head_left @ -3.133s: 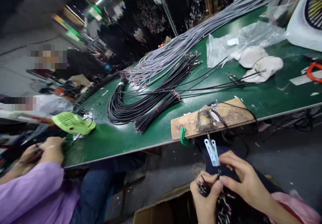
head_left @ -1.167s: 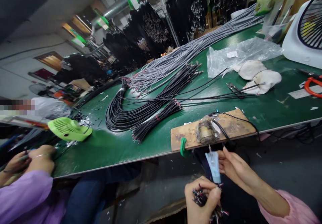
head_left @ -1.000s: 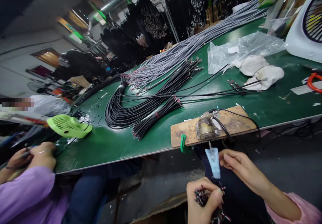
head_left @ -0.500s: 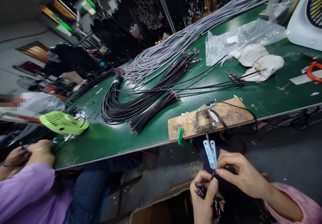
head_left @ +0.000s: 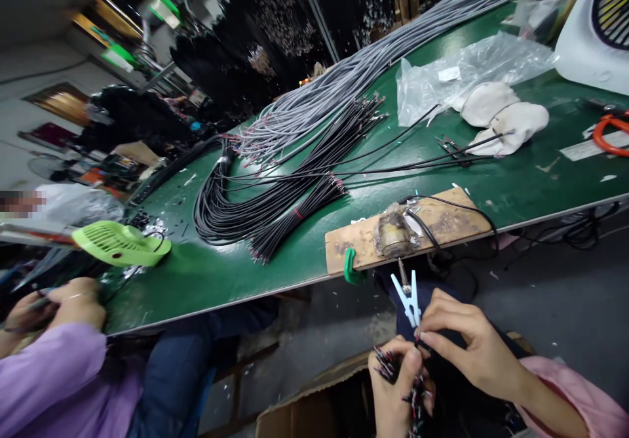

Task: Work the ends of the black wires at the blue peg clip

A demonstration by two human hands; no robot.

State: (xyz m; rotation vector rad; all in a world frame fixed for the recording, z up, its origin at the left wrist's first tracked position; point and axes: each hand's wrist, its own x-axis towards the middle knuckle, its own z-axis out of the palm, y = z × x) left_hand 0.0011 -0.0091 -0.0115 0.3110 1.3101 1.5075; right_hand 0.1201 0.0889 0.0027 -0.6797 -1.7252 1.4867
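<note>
My left hand (head_left: 393, 385) is closed around a bundle of short black cables (head_left: 386, 364), whose ends show red and white wires. Close beside it, the thumb and forefinger of my right hand (head_left: 464, 333) pinch a thin wire end just above the left thumb. A light-blue clothespin (head_left: 411, 301) hangs at a slim metal rod (head_left: 403, 273), its lower tip right by my right fingertips. That rod sticks out from a metal cylinder (head_left: 394, 233) fixed on a wooden board (head_left: 455, 215). Whether the wire touches the clothespin's tip I cannot tell.
A green clamp (head_left: 350, 267) grips the board at the edge of the green table (head_left: 216, 280). Black cables (head_left: 236, 218) and grey cables (head_left: 344, 77) lie across it. White gloves (head_left: 511, 117) rest at right. A co-worker's purple sleeve (head_left: 54, 379) is at left; a cardboard box (head_left: 289, 418) stands below.
The clothespin has turned, and its two arms now show as a wide V instead of nearly side by side. Both hands stay close together, with small finger shifts. The view has shifted slightly.
</note>
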